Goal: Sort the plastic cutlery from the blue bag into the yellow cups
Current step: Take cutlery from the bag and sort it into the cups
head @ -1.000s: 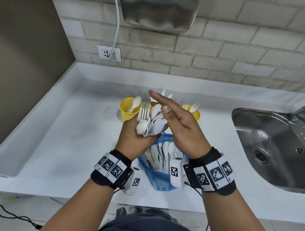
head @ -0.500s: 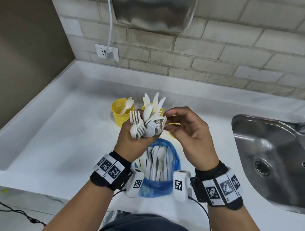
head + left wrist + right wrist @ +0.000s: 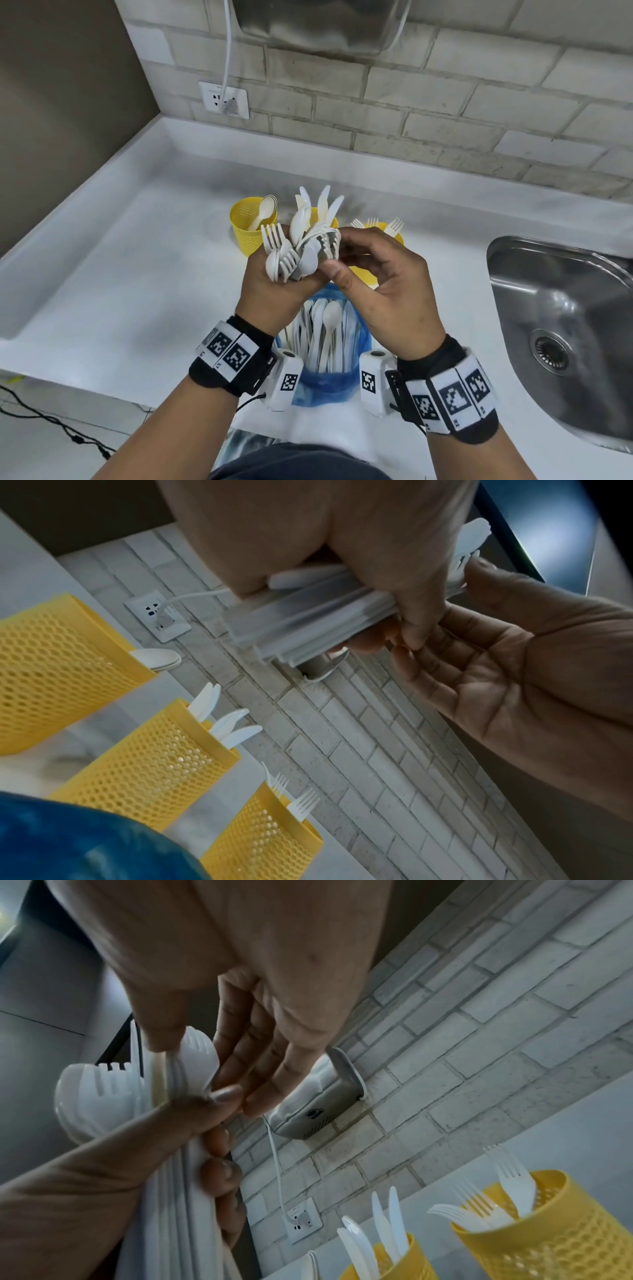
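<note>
My left hand (image 3: 274, 294) grips a bundle of white plastic forks and spoons (image 3: 301, 250) upright above the blue bag (image 3: 325, 383), which holds more white cutlery. My right hand (image 3: 376, 284) is at the bundle's right side, where thumb and fingers pinch one white piece (image 3: 197, 1056). Three yellow mesh cups stand behind: the left cup (image 3: 251, 224) holds spoons, the middle cup (image 3: 147, 764) knives, the right cup (image 3: 548, 1231) forks. In the head view the bundle hides most of the middle cup.
A steel sink (image 3: 565, 325) lies at the right of the white counter (image 3: 120, 274). On the brick wall behind are a socket (image 3: 224, 99) with a white cable and a metal appliance (image 3: 318, 24). The counter's front edge is just below the bag.
My right hand's fingers, straight over the bundle a second ago, have curled onto a piece at its right side. The left hand keeps its grip.
</note>
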`<state>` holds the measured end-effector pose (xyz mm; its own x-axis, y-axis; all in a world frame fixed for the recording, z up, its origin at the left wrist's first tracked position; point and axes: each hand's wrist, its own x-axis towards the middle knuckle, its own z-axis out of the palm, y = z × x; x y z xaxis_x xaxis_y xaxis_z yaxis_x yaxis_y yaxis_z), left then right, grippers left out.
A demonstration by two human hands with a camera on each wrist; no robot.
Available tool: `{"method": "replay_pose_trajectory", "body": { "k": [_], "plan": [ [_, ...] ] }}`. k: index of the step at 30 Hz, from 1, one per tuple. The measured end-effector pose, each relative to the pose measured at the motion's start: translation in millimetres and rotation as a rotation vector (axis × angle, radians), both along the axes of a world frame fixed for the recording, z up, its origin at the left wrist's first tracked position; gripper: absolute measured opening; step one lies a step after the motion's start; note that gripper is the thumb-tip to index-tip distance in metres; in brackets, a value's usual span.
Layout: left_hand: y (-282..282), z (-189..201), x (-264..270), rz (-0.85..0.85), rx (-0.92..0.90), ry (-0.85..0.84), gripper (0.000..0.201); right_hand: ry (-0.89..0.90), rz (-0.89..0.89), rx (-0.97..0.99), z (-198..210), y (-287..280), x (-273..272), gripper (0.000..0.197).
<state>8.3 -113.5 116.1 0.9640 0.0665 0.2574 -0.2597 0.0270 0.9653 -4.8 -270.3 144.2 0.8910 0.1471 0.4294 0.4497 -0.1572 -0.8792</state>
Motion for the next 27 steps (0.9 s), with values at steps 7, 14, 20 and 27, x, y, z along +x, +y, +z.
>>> {"method": "replay_pose_trajectory", "body": {
  "k": [7,14,20,27],
  "plan": [
    [22.6,8.6,4.8,0.02,-0.019,-0.026,0.029,-0.038,-0.066,0.042,2.0,20.6,8.0,0.024],
    [58.4,6.5,8.2,-0.048,-0.002,0.008,0.036,-0.01,-0.078,0.058,0.9,52.8,9.3,0.02],
    [81.1,-1.3,9.5,-0.088,-0.018,0.03,0.042,-0.067,-0.183,-0.093,-10.2,75.1,12.7,0.01],
    [98.5,-2.9,14.1,-0.126,-0.029,0.046,0.038,0.029,-0.233,0.08,-0.6,90.6,18.9,0.013]
  ]
}}
